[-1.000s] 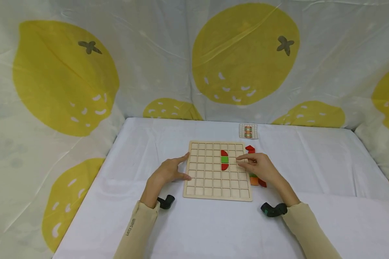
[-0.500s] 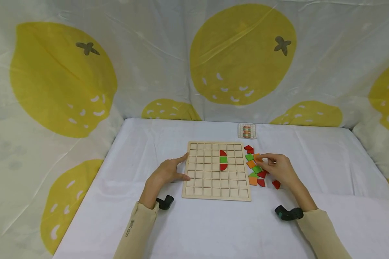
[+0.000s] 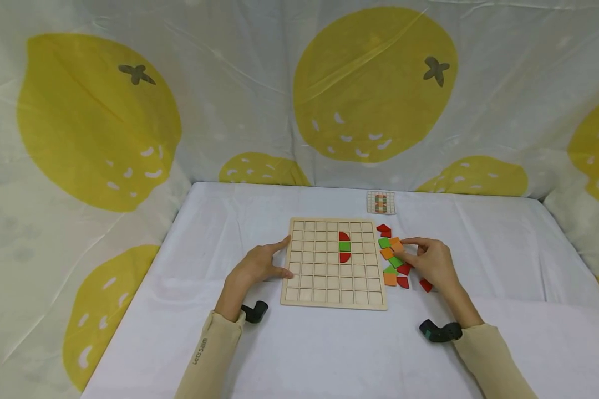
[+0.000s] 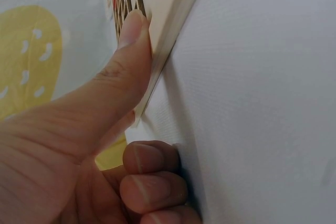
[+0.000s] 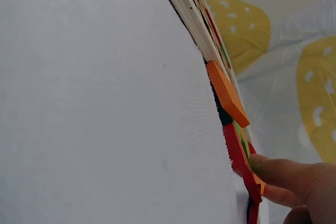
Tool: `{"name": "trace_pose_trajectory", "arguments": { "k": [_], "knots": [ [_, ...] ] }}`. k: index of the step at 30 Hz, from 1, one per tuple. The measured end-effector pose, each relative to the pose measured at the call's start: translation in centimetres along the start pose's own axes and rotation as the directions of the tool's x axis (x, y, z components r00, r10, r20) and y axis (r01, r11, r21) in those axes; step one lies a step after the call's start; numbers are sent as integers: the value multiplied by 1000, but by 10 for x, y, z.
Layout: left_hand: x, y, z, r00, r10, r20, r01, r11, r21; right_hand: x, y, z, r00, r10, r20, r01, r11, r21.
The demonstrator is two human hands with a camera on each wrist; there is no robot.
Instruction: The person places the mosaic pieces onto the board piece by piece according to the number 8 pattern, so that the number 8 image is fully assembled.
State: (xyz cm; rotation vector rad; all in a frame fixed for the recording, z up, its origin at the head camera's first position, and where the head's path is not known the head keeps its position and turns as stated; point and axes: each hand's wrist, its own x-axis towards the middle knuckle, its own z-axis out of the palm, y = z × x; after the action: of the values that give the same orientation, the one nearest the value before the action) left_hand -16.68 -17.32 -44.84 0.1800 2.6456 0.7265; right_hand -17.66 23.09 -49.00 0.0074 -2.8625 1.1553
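Observation:
A pale wooden grid board (image 3: 324, 282) lies flat on the white table. Set in one of its columns are a green square tile (image 3: 345, 246) and two red quarter-round tiles, one above (image 3: 344, 236) and one below (image 3: 345, 257). My left hand (image 3: 255, 264) rests at the board's left edge, thumb (image 4: 134, 38) on the frame and index finger against the side; its other fingers are bent beside the board. Beyond the right edge, my right hand (image 3: 431, 260) pinches an orange square tile (image 3: 396, 244) between thumb and index finger, over the loose tiles.
Several loose tiles lie right of the board, among them an orange square (image 3: 390, 279), a red quarter-round (image 3: 402, 282) and a red piece (image 3: 426, 285) farther out. A small printed pattern card (image 3: 381, 203) lies behind the board. A lemon-print cloth (image 3: 374, 83) hangs behind the table.
My right hand has moved from above the board out to the loose tiles on the right, where its fingers now hold an orange tile. The left hand has stayed at the board.

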Motion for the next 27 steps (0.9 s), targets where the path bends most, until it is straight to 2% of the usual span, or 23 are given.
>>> {"name": "trace_pose_trajectory", "arguments": {
  "k": [5,14,22,27],
  "knots": [
    [0,-1,0,1000,3,4,-3,1000,0,0,0,3,1000,-23,-15,23,1000,5],
    [1,-1,0,1000,6,10,-6,1000,0,0,-2,6,997,-76,10,76,997,1],
    [2,-2,0,1000,23,2,-23,1000,15,0,0,4,997,-61,-48,59,998,-32],
    [2,-3,0,1000,24,-2,-24,1000,13,0,1,5,996,-82,-39,81,996,-29]
  ]
}}
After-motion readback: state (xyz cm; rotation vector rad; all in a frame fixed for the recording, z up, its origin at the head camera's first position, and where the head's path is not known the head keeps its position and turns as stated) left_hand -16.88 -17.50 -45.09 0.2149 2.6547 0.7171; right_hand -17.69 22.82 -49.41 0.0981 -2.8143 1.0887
